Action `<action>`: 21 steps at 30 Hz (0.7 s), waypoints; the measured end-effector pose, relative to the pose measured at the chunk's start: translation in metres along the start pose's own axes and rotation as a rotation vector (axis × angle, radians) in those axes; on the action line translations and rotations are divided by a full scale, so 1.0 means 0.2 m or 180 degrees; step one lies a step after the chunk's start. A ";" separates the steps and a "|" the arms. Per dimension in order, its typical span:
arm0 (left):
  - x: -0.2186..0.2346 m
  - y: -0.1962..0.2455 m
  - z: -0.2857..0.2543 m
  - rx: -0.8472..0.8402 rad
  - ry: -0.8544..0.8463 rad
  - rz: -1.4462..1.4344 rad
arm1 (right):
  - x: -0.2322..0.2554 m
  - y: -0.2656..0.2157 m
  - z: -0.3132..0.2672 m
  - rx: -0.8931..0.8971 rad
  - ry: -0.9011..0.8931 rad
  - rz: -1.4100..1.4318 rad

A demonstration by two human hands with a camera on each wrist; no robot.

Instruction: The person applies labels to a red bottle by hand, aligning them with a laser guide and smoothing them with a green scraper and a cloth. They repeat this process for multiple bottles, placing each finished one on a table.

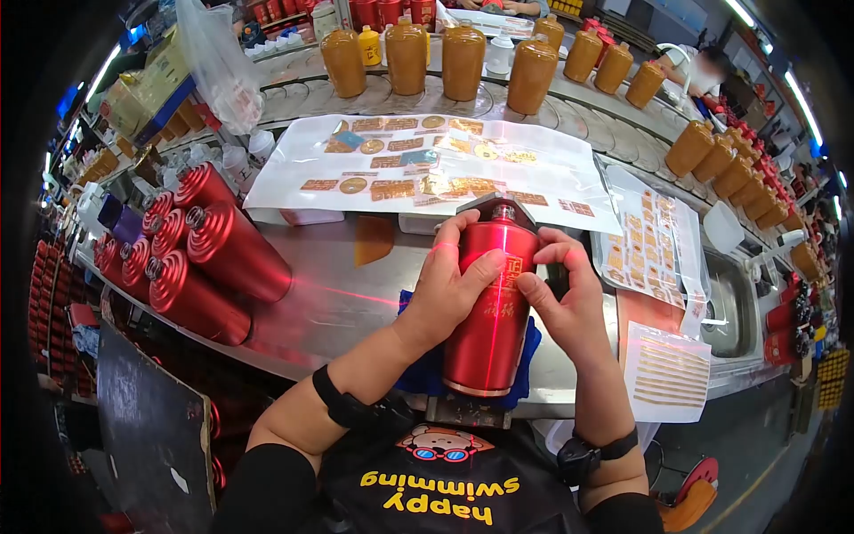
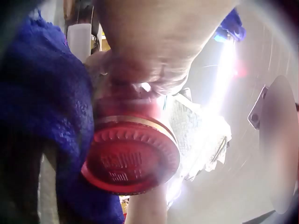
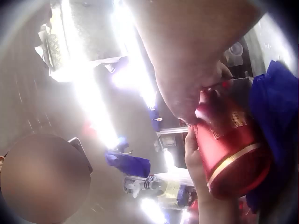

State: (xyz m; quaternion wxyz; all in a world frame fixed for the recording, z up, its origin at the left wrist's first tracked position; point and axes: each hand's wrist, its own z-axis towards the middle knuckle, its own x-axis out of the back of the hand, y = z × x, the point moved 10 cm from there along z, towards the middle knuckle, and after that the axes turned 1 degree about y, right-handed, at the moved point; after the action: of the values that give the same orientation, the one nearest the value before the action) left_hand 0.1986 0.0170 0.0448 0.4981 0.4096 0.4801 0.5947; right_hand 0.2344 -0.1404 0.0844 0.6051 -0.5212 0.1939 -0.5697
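Observation:
A glossy red bottle (image 1: pixel 481 343) lies tilted on a blue cloth (image 1: pixel 531 356), its neck away from me and its base toward me. Gold characters and a fainter line of lettering run down its upper side. My left hand (image 1: pixel 451 289) grips it from the left, thumb laid across the front beside the gold characters. From the right, my right hand (image 1: pixel 574 298) holds the bottle near the shoulder with thumb and bent fingers. A dark angular bracket (image 1: pixel 525 209) stands behind the neck. In the left wrist view the embossed round base (image 2: pixel 133 158) faces the camera.
Sheets of gold stickers (image 1: pixel 418 169) lie beyond the bottle, with another sticker sheet (image 1: pixel 645 240) to the right. Several red bottles (image 1: pixel 236 249) crowd the left of the metal bench (image 1: pixel 329 329). Brown bottles (image 1: pixel 463 62) line a conveyor at the back. A sink (image 1: pixel 734 311) is at right.

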 end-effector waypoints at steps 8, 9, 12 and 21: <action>0.00 0.02 -0.01 -0.0138 0.0170 0.0220 | 0.00 0.01 -0.01 -0.0013 -0.0046 0.0032; 0.00 0.01 -0.01 -0.0091 0.0137 0.0104 | 0.00 0.01 -0.01 0.0083 -0.0034 -0.0023; 0.00 0.00 -0.01 -0.0115 0.0124 0.0100 | -0.01 0.01 -0.01 -0.0041 -0.0076 -0.0024; 0.01 0.01 0.00 0.0001 0.0154 -0.0189 | 0.02 -0.03 -0.01 -0.0026 -0.0102 -0.0056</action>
State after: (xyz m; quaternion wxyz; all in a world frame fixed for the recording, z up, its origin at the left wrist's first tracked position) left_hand 0.1977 0.0185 0.0461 0.5036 0.3808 0.5040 0.5894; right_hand 0.2312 -0.1434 0.0913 0.6010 -0.5343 0.1819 -0.5658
